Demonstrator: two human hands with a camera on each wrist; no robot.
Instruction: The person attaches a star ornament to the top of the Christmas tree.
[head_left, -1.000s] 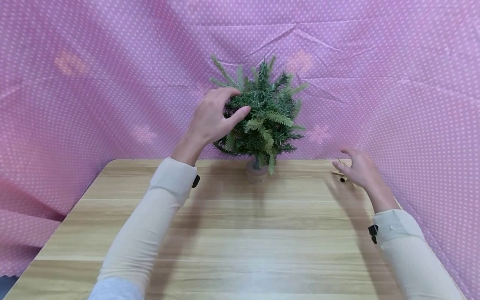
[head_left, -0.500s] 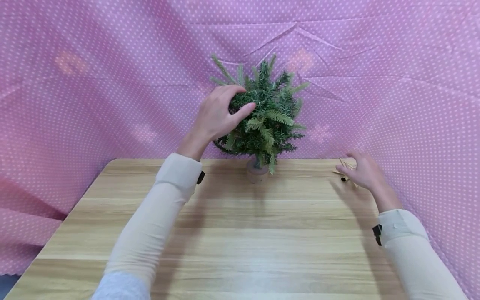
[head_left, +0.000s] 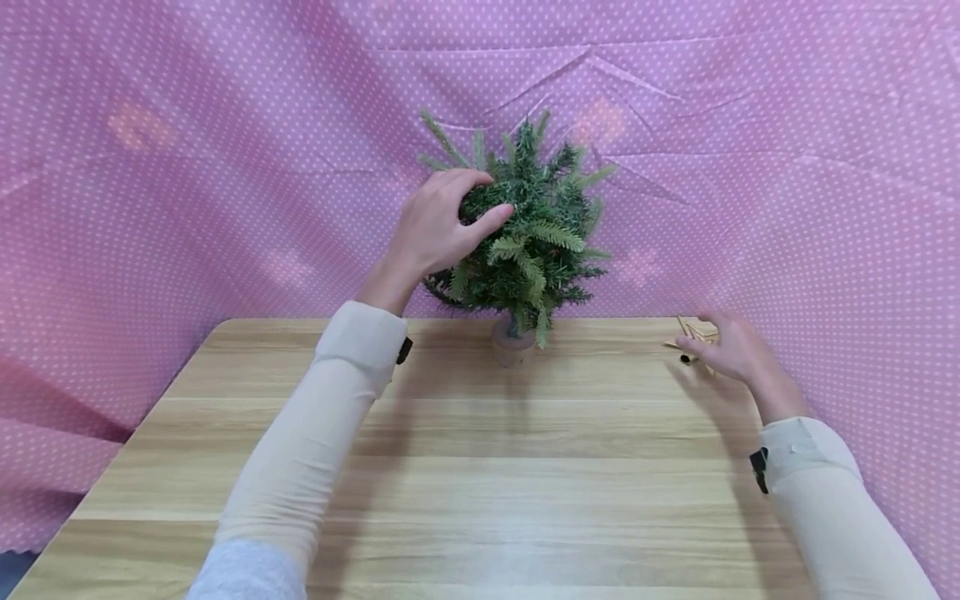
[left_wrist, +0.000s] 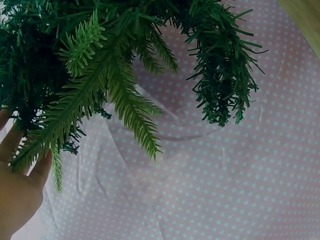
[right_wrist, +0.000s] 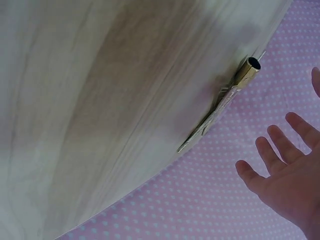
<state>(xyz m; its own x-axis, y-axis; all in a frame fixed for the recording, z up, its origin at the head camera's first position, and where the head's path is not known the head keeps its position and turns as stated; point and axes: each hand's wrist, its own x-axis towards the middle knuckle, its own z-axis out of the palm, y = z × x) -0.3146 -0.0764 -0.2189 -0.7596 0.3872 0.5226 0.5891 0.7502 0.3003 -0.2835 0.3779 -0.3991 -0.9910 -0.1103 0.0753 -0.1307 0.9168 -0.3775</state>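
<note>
A small artificial Christmas tree (head_left: 543,217) stands upright near the table's back edge on a short round base (head_left: 513,343). My left hand (head_left: 438,221) cups the tree's left side, its thumb and index finger apart over the needles. In the left wrist view, fingers (left_wrist: 10,145) extend among the green branches (left_wrist: 95,85), partly hidden. At the back right of the table lies a gold tree topper (right_wrist: 245,75) with thin arms and a hollow tube end. Beside and over it hovers my right hand (head_left: 738,350), fingers spread and holding nothing.
The light wood table (head_left: 480,467) ends just behind the tree and the topper. A pink dotted cloth (head_left: 750,167) hangs behind the table and along both sides.
My left hand has shifted slightly right and further over the needles. The right hand has moved a little right and down over the topper. Tree and topper stay put.
</note>
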